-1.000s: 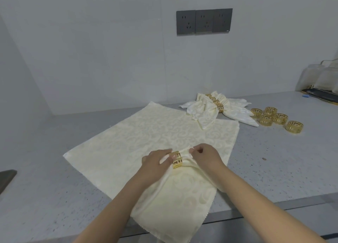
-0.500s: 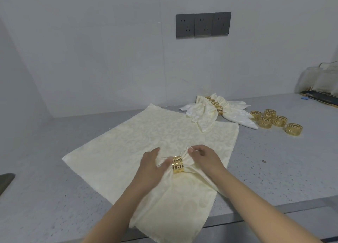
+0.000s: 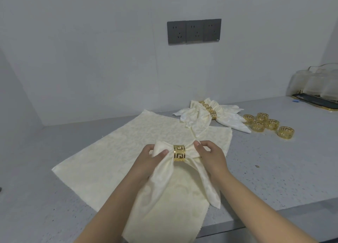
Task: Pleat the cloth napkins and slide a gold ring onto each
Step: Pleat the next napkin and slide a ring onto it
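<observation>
Left hand (image 3: 146, 162): grip pinching the left wing of the pleated napkin (image 3: 172, 171), thumb on top, at 9 o'clock of the gold ring (image 3: 179, 152). The ring sits round the gathered waist of that napkin, which lies on a flat napkin (image 3: 117, 151) spread on the table (image 3: 274, 169).

Right hand (image 3: 210, 155): grip pinching the right wing at 3 o'clock of the ring, fingers curled on the cloth.

Step in hand, as judged: centre the ring and fan the wings. To do well: pull both wings outward evenly, keep the pleats stacked, do not drag the flat napkin beneath.

At 1 o'clock of the hands: finished ringed napkins (image 3: 210, 114) in a pile. Farther right, five loose gold rings (image 3: 268, 124) grouped on the table.

Containers: tray (image 3: 314, 103) at far right edge, holding clear glass vessels (image 3: 314, 85); contents, if any, cannot be told.
</observation>
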Demonstrator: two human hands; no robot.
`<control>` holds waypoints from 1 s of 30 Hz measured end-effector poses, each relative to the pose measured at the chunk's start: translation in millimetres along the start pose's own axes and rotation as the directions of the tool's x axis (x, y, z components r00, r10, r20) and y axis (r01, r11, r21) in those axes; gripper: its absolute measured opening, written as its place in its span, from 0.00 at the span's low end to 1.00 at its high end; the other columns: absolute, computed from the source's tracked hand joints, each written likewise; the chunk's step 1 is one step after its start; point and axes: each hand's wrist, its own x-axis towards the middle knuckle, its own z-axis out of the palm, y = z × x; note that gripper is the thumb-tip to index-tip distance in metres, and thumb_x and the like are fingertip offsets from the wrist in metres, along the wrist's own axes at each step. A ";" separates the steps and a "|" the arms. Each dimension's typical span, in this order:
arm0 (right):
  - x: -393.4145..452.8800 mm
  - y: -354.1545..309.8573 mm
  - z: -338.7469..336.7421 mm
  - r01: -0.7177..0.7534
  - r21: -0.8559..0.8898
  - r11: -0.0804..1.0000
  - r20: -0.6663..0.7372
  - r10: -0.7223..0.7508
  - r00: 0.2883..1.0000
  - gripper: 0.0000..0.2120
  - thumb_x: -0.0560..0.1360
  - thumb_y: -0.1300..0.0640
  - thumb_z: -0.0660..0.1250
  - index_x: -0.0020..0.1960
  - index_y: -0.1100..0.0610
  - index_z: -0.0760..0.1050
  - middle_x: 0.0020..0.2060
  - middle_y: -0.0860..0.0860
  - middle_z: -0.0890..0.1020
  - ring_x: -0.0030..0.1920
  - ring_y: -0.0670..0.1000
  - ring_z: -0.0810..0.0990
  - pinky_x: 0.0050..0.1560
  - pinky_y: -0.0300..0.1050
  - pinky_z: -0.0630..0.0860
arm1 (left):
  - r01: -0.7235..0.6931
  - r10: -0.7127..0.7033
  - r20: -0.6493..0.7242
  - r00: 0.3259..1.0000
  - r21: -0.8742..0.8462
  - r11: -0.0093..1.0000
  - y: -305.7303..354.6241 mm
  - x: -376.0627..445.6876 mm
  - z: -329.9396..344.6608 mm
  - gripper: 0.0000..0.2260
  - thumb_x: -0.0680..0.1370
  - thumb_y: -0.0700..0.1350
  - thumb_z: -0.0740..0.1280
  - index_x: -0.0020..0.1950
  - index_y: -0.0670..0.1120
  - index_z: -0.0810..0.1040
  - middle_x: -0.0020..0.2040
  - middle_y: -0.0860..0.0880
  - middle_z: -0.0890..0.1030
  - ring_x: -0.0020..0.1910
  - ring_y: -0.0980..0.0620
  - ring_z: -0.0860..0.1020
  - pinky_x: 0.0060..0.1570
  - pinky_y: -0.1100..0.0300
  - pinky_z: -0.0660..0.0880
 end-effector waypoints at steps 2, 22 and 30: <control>8.4 -2.1 -8.8 -0.014 0.017 1.000 -0.018 0.014 1.000 0.10 0.76 0.47 0.66 0.48 0.55 0.78 0.45 0.41 0.78 0.48 0.44 0.74 0.41 0.35 0.67 | -0.034 0.038 0.038 0.999 -0.103 0.994 4.3 6.5 11.0 0.18 0.73 0.49 0.73 0.60 0.48 0.74 0.53 0.47 0.81 0.50 0.48 0.81 0.52 0.52 0.78; 150.6 7.6 -96.8 -0.091 -0.186 0.978 -0.235 0.046 0.971 0.16 0.75 0.48 0.67 0.32 0.55 0.73 0.30 0.46 0.75 0.33 0.47 0.73 0.34 0.41 0.65 | -0.218 0.208 0.081 0.975 0.152 0.964 50.0 133.9 128.1 0.04 0.78 0.47 0.66 0.50 0.48 0.78 0.40 0.53 0.79 0.36 0.58 0.75 0.35 0.68 0.69; 230.3 3.0 -106.0 -0.076 -0.460 0.885 -0.224 -0.033 0.974 0.23 0.79 0.53 0.61 0.25 0.54 0.62 0.23 0.50 0.67 0.29 0.52 0.66 0.32 0.45 0.59 | -0.161 0.167 -0.026 0.986 0.163 0.973 63.6 197.5 162.6 0.17 0.77 0.46 0.68 0.28 0.47 0.71 0.26 0.52 0.68 0.29 0.54 0.67 0.26 0.69 0.60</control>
